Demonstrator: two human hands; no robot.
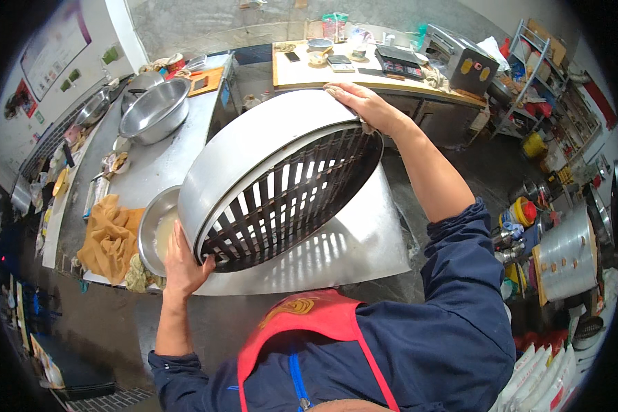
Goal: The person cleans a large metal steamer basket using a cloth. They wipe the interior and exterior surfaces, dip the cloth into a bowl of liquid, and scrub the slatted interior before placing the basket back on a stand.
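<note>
A large round steamer tier with a metal rim and a dark slatted bottom is held tilted over the metal worktable. My left hand grips its lower left edge, the thumb on the underside. My right hand holds the upper right rim, with a bit of cloth under the fingers. Just left of the tier is a metal bowl of cloudy pale liquid, partly hidden by the tier and my left hand. A brown cloth lies crumpled beside the bowl.
A big metal basin stands at the back left, near a wooden board. Across the room, a wood-topped counter holds bowls, a scale and a metal machine. Stacked steamer tiers and a shelf rack are at right.
</note>
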